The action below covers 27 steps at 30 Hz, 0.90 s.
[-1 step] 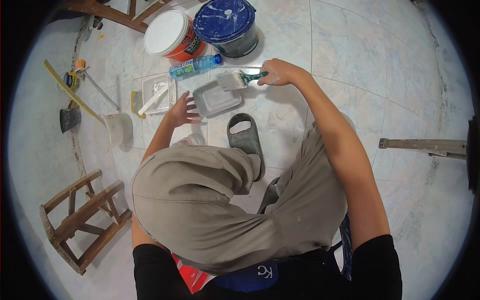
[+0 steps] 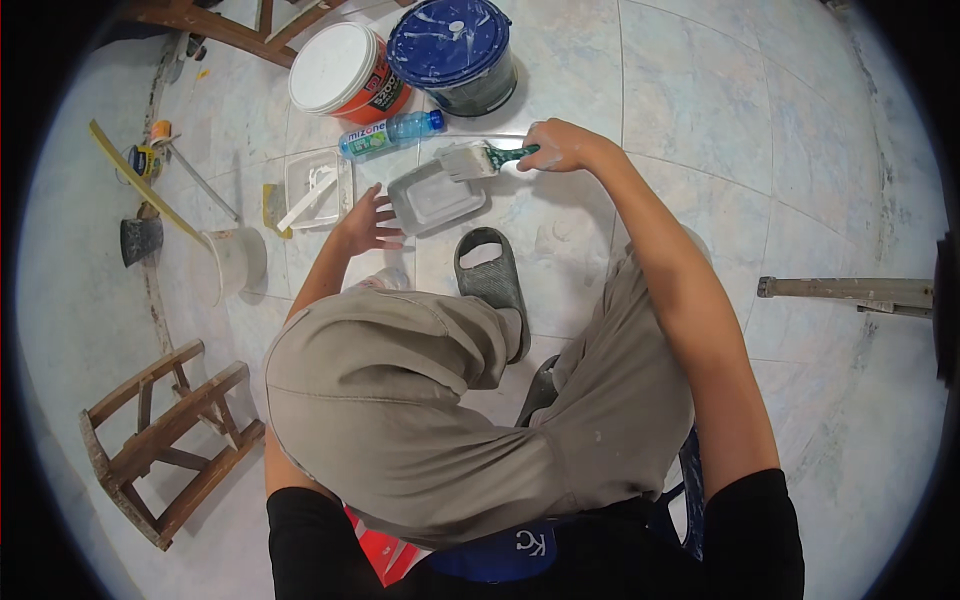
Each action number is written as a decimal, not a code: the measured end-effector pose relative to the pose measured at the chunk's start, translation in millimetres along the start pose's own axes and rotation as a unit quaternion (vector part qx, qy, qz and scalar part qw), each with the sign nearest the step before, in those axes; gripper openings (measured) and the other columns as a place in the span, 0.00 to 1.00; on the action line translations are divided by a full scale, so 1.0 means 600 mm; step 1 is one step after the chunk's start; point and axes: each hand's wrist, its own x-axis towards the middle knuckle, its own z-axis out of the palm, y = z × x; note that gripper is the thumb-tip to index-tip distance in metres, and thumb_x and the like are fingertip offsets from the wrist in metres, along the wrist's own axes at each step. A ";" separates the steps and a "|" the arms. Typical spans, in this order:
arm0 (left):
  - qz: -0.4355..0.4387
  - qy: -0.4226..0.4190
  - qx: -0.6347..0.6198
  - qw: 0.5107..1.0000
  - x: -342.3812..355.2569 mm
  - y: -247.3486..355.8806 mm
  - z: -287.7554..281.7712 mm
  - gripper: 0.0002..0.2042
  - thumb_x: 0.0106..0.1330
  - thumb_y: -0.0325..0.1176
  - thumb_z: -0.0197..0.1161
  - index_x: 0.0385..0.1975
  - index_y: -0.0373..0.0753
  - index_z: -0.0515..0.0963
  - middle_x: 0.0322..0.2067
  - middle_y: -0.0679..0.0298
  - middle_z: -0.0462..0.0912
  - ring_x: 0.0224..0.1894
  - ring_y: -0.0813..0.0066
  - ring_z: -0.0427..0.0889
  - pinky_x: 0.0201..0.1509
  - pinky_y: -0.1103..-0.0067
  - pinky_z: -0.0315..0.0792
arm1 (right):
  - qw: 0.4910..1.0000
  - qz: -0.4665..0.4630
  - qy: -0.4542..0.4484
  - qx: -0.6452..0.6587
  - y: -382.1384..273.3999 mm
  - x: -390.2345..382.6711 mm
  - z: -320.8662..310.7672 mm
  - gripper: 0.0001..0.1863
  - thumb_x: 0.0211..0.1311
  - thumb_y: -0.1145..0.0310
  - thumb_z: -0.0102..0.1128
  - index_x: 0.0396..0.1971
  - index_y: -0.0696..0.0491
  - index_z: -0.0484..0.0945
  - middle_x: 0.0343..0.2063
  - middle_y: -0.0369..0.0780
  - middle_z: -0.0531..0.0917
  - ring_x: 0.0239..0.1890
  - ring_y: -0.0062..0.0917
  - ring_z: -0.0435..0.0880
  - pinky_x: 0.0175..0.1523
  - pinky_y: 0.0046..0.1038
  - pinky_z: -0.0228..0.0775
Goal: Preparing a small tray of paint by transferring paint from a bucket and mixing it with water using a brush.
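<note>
Right hand (image 2: 556, 146) closed around green handle of flat paintbrush (image 2: 484, 158), grip pinching handle, pale paint-caked bristles resting over far right rim of shallow grey rectangular tray (image 2: 432, 197). Tray plastic, rounded corners, whitish residue inside, lying on glossy marbled tile floor (image 2: 740, 110) just ahead of raised knee. Left hand (image 2: 368, 222) spread, fingers fanned, holding nothing, hovering just beside tray's near left corner; contact with tray not clear. Second tray (image 2: 318, 187), white, rectangular, left of grey one, with white stick-like tool lying in it. Clear plastic water bottle (image 2: 391, 133), blue cap and label, lying on its side just beyond both trays. Round bucket with white lid and orange wall (image 2: 347, 73) beyond bottle, beside larger dark bucket with blue paint-smeared lid (image 2: 455, 50). Grey rubber slipper (image 2: 490, 280) on foot, near side of grey tray. Khaki trousers (image 2: 400, 400), soft creased cloth, filling middle of view. Small white bucket (image 2: 235, 262) to left, long yellow strip (image 2: 150, 185) leaning past it. Rough wooden stool (image 2: 165, 440) tipped at lower left, paint-flecked. Grey metal bar (image 2: 850, 292) lying on floor at right, well apart from hands.
</note>
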 end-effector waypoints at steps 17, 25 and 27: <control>0.274 0.086 0.346 0.893 -0.089 0.091 0.021 0.22 0.71 0.47 0.56 0.61 0.45 0.75 0.52 0.60 0.81 0.49 0.66 0.82 0.46 0.68 0.78 | 0.989 0.120 0.045 -0.072 -0.090 -0.051 0.061 0.15 0.57 0.63 0.63 0.37 0.59 0.85 0.38 0.55 0.86 0.43 0.48 0.87 0.50 0.45 0.79; 0.201 -0.026 0.107 0.974 -0.145 -0.005 0.149 0.13 0.60 0.24 0.64 0.43 0.40 0.70 0.42 0.62 0.79 0.38 0.74 0.84 0.32 0.78 0.77 | 0.994 0.095 0.044 -0.007 -0.198 0.007 0.086 0.11 0.57 0.70 0.60 0.36 0.60 0.84 0.36 0.53 0.84 0.41 0.48 0.86 0.47 0.46 0.79; 0.204 -0.027 -0.059 0.977 -0.180 0.014 0.192 0.24 0.56 0.19 0.65 0.54 0.41 0.70 0.57 0.58 0.70 0.51 0.70 0.81 0.43 0.76 0.81 | 0.994 0.106 -0.032 0.024 -0.208 0.005 0.096 0.13 0.57 0.70 0.59 0.38 0.61 0.84 0.37 0.53 0.84 0.42 0.48 0.86 0.48 0.45 0.78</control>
